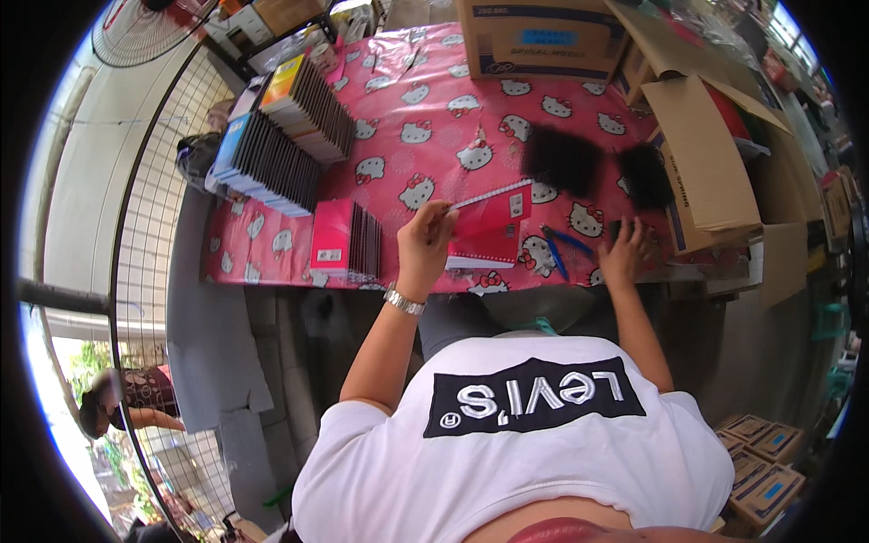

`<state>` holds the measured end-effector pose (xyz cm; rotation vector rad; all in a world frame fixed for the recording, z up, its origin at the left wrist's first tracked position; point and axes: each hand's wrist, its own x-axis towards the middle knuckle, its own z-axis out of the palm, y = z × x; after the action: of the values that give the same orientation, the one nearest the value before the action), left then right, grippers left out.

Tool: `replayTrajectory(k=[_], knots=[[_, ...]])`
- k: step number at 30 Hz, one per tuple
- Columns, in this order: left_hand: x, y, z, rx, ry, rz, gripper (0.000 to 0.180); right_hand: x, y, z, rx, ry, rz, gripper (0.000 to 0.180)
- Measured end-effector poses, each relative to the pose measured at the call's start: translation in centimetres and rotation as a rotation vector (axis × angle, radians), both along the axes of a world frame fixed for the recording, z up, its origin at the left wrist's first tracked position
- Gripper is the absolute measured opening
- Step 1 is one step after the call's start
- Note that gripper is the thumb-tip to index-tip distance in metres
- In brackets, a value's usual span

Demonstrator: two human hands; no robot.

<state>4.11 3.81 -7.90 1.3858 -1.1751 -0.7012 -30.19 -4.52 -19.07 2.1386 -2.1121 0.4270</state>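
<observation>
My left hand [425, 241], with a metal watch on its wrist, is closed on the left end of a red spiral notebook [500, 206]. That notebook is tilted up above another red notebook [485, 249] lying near the table's front edge. My right hand [626, 253] rests at the right of the table, fingers spread, by a small dark patch I cannot make out. Between my hands lie blue-handled pliers [568, 241] with their handles apart. Beyond them sit two fuzzy black heaps [561, 160], their kind too blurred to tell.
Stacked notebooks stand at left: red [337, 237], blue [264, 167] and yellow-orange [308, 107]. An open cardboard box [711, 163] is at right, and another carton [543, 41] at the back. A pink patterned cloth [416, 145] covers the table. More cartons [760, 471] lie low at right.
</observation>
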Motion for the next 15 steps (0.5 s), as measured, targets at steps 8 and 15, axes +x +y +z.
replayTrajectory(k=[8, 15], knots=[[-1.2, -0.5, 1.2, -0.083, -0.071, 0.052, 0.017, 6.1, 2.4, -3.2, 0.149, -0.155, 0.421, 0.065], [0.5, -0.4, -0.8, -0.035, -0.038, -0.033, 0.017, 8.1, 2.5, 7.6, -0.097, -0.787, 0.547, 0.053]])
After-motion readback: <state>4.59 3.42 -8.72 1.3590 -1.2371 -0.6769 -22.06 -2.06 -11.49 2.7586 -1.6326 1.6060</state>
